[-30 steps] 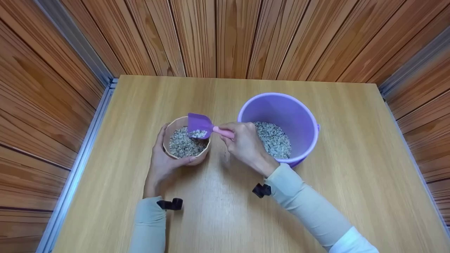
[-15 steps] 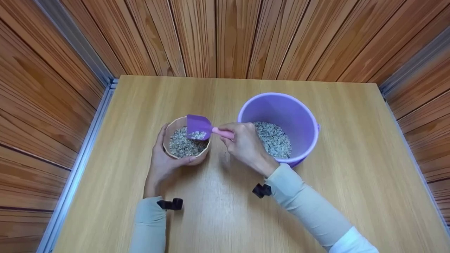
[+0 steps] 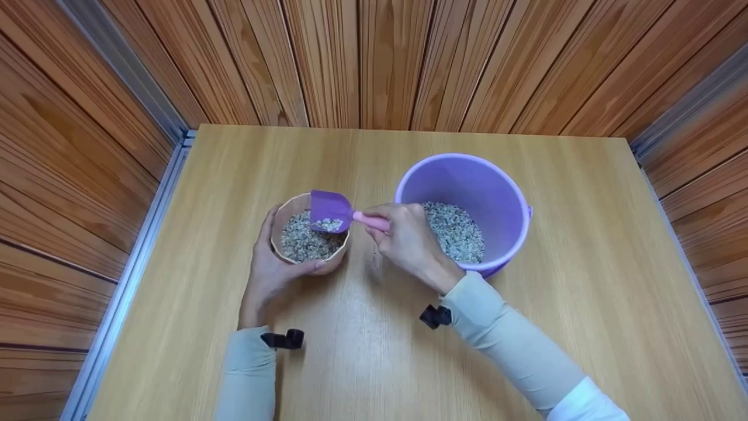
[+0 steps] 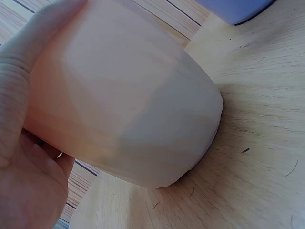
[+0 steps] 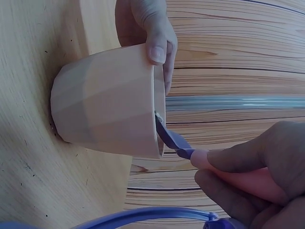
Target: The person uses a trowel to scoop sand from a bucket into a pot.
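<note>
A faceted, peach-coloured flowerpot (image 3: pixel 338 264) stands upright on the table, partly filled with grey gravel (image 3: pixel 307 242). My left hand (image 3: pixel 273 272) grips its left side, thumb near the front rim. In my right hand (image 3: pixel 409 237) is the pink handle of a small purple shovel (image 3: pixel 328 206). The shovel's blade lies over the pot's opening with a little gravel along its near edge. In the right wrist view the blade (image 5: pixel 171 138) dips just inside the pot's rim. To the right stands a purple bucket (image 3: pixel 497 216) with more gravel, partly hidden by my right hand.
Beneath everything is a light wooden table (image 3: pixel 374 362), with small dark specks near the pot. Wood-plank walls (image 3: pixel 385 64) rise behind and at both sides. A metal rail (image 3: pixel 137 263) runs along the left edge. The bucket's handle (image 5: pixel 152 212) shows in the right wrist view.
Over the last second the shovel's blade has shifted slightly left and tilted a little above the pot. Both hands stay in nearly the same places, and the bucket has not moved.
</note>
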`<state>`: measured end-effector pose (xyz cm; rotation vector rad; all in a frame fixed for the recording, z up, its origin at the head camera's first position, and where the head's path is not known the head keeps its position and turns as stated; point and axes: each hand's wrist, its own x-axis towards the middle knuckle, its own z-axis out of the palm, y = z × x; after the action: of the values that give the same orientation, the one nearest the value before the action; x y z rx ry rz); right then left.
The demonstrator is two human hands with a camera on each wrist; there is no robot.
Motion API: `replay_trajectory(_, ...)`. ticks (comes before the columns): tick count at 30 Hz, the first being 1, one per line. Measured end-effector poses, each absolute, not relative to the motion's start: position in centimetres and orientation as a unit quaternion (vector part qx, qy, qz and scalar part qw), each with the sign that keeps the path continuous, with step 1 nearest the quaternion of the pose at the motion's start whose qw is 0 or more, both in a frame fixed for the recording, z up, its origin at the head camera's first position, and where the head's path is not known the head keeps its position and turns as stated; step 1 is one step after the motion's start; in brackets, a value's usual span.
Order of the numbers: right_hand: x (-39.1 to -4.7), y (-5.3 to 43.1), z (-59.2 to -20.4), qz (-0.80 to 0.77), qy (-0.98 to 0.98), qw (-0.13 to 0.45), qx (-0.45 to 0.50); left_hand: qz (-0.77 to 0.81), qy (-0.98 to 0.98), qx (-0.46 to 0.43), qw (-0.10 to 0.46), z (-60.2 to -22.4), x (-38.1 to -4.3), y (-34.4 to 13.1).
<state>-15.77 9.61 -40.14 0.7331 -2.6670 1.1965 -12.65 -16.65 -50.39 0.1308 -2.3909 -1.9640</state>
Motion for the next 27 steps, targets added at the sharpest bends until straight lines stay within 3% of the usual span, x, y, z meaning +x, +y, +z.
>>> replay_trajectory(19,-15.81,9.56,-40.47,0.387,-0.885,0.082,0.247,-0.639,-0.768,0.024,0.036,-50.45,-12.65,-16.64)
replay_trajectory(27,-15.70,9.59,-40.36,0.377,-0.888,0.072,0.254,-0.634,-0.772,0.043,0.014,-50.10,-12.62,-16.54)
